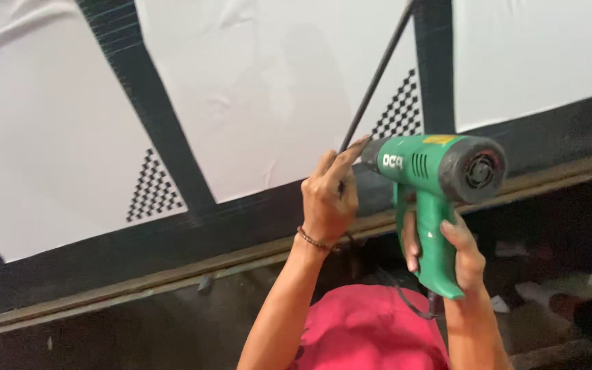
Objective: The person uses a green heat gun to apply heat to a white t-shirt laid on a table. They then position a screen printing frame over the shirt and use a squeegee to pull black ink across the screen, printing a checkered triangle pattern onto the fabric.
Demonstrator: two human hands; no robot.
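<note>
The left hand (330, 195) pinches a thin black rod (378, 72) running toward one o'clock; the right hand (457, 250) grips the green heat gun (436, 181), nozzle pointing nine o'clock at it.

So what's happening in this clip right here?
A person holds a green heat gun by its handle in the right hand, its nozzle aimed left at a thin dark strip. The left hand pinches that strip right at the nozzle. The strip runs up across white panels with black borders and checkered corner patterns. A beaded bracelet sits on the left wrist.
</note>
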